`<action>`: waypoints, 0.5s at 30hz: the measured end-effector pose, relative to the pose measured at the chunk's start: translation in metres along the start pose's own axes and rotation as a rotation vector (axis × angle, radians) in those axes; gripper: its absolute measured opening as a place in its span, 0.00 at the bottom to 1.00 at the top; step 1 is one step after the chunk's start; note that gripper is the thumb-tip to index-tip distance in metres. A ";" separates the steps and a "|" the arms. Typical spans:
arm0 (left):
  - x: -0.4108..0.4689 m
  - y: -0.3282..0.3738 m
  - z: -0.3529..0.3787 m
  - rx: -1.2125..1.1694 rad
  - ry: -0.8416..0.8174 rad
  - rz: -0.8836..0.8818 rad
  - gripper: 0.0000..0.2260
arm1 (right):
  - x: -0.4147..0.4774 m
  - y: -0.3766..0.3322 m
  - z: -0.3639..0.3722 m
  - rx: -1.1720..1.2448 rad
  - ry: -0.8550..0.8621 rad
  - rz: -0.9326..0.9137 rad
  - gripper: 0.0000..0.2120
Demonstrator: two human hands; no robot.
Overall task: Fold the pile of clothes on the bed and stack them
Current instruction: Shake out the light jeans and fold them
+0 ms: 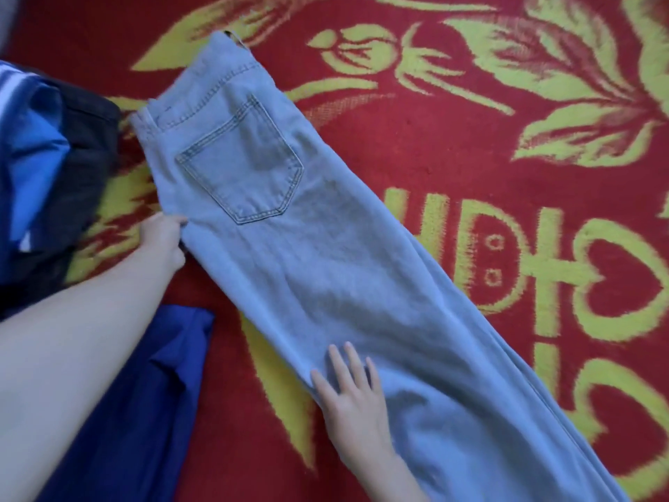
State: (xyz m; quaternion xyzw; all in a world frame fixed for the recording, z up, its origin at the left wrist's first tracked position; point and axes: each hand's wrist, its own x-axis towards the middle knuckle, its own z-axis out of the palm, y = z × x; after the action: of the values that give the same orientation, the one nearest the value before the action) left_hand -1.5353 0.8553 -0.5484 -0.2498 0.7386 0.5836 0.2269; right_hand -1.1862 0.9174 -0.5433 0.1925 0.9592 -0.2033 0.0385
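Observation:
Light blue jeans lie folded lengthwise, leg on leg, running from the waistband at upper left down to the lower right corner; one back pocket faces up. My left hand grips the jeans' left edge just below the pocket. Flat on the leg fabric lower down rests my right hand, fingers straight and spread. A pile of clothes, bright blue and black, sits at the left edge.
A red bedspread with yellow flower patterns covers the bed. A dark blue garment lies at the lower left, partly under my left forearm. Open bedspread stretches to the right of the jeans.

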 end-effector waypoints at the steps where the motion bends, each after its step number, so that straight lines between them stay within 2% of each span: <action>1: 0.005 0.002 0.000 -0.046 -0.040 -0.015 0.09 | 0.000 0.000 0.001 -0.016 -0.036 0.013 0.15; 2: 0.013 0.007 -0.001 -0.082 -0.100 -0.028 0.08 | 0.000 0.000 -0.001 -0.014 -0.071 0.025 0.16; 4: 0.029 0.020 -0.002 -0.109 -0.173 -0.043 0.13 | 0.002 0.000 -0.006 0.005 -0.087 0.038 0.16; 6: 0.034 0.037 -0.001 -0.086 -0.183 0.006 0.12 | 0.006 0.000 -0.012 0.055 -0.048 0.028 0.12; 8: 0.025 0.049 0.006 0.044 -0.153 0.113 0.11 | 0.007 0.001 -0.016 0.082 0.009 0.005 0.08; 10: 0.011 0.046 0.012 0.262 -0.104 0.207 0.16 | 0.001 0.007 -0.022 0.068 0.045 0.021 0.16; 12: -0.005 0.031 0.012 0.559 -0.046 0.315 0.20 | -0.006 0.031 -0.037 0.083 0.178 0.126 0.20; 14: -0.034 0.011 0.014 0.975 0.061 0.382 0.24 | -0.021 0.073 -0.053 0.112 0.300 0.401 0.21; 15: -0.052 -0.001 0.015 1.130 0.062 0.448 0.26 | -0.032 0.096 -0.062 0.120 0.316 0.572 0.23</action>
State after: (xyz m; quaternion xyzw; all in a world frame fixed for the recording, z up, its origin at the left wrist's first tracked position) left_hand -1.4939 0.8752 -0.5199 0.0541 0.9749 0.1271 0.1745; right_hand -1.1194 1.0120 -0.5176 0.4850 0.8468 -0.2080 -0.0669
